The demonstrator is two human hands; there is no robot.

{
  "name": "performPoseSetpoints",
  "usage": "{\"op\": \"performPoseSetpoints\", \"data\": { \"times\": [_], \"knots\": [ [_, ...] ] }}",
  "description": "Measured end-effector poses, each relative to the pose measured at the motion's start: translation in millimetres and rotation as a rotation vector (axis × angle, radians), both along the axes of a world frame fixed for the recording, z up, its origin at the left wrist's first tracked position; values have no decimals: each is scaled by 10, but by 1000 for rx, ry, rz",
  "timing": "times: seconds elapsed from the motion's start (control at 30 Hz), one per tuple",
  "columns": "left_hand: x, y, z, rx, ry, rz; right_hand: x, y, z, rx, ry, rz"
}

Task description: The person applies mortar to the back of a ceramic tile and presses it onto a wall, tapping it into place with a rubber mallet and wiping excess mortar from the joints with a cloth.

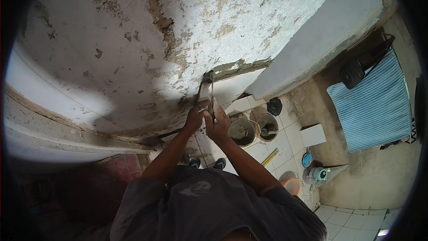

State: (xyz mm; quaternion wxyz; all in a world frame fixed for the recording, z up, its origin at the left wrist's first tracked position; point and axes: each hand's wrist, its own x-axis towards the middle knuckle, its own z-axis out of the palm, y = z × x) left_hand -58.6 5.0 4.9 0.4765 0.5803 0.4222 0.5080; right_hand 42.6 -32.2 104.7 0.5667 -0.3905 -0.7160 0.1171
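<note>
Both my hands are raised together at a worn, peeling white wall [232,31]. My left hand [195,118] is closed round the lower end of a narrow, pale board-like tool [204,91]. Pressed close beside it, my right hand [217,123] grips a thin blade-like tool [212,88], seen nearly edge-on. Grey mortar [207,77] sits at the upper ends of the tools, by the wall. From there a rough strip of grey mortar [243,68] runs right, above a white tiled band [238,85]. Exact tool kinds are hard to make out.
Two buckets of grey mix, a larger one [241,132] and a smaller one [267,127], stand on the tiled floor. A black bag [274,106], yellow level-like bar [270,156], white box [313,135], water jug [317,175] and striped blue cloth [372,102] are to the right.
</note>
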Motion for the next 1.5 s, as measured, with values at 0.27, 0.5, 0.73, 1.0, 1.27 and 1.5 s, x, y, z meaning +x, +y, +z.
{"op": "performPoseSetpoints", "data": {
  "times": [0.27,0.5,0.73,1.0,1.27,1.5],
  "knots": [
    [-84,-89,319,-547,-474,27,-66,238,-124,9,-204,-247],
    [-181,-45,55,-489,-411,-50,11,154,-14,-28,-223,-162],
    [-128,-87,166,-485,-655,-24,268,-205,0,-129,-309,-169],
    [-125,-80,202,-468,-553,-109,485,-471,463,-710,467,171],
    [-124,-91,259,-507,-570,-71,490,-257,738,-333,-284,-120],
    [-119,-96,226,-495,-570,-83,409,-248,1177,-496,-654,-163]
  ]
}}
